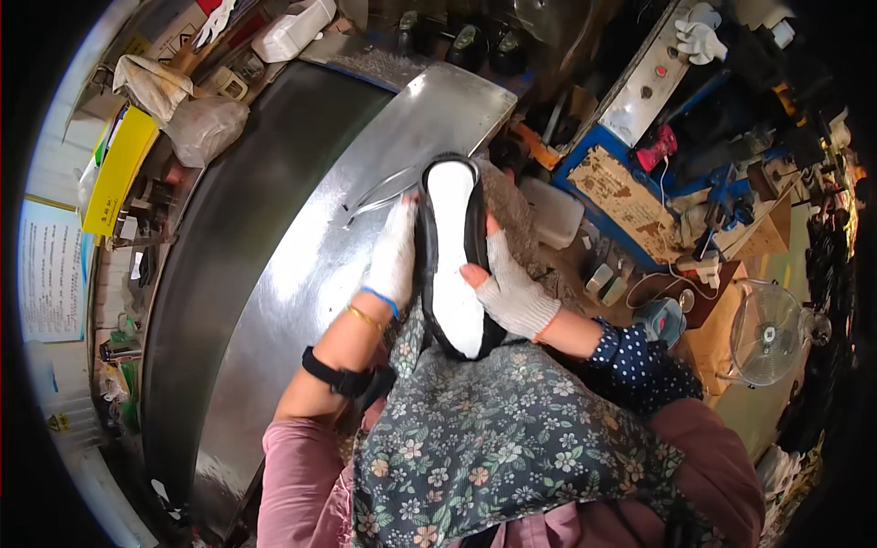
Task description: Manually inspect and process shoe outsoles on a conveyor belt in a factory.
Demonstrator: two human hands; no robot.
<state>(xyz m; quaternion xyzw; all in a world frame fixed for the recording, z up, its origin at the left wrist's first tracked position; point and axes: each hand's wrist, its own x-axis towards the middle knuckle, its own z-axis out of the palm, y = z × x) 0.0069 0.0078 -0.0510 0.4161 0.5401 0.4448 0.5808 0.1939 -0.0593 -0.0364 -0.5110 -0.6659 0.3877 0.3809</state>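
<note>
A black shoe [481, 260] with its white bottom facing up is held lengthwise in front of my body, just right of the metal table's edge. My left hand [396, 242], in a white glove with bare fingertips, grips the shoe's left side; part of its fingers is hidden behind the shoe. On the other side my right hand [513, 290], gloved alike, is closed around the shoe's edge with the thumb on the white bottom. The near end of the shoe touches my flowered apron [493, 429].
A shiny metal table [283, 265] lies to the left, beside a dark conveyor belt [247, 183]. Thin loops of clear material [379, 194] rest on the table. At the right stand a blue-framed machine [598, 173], a white plastic tub [551, 212] and a fan [767, 333].
</note>
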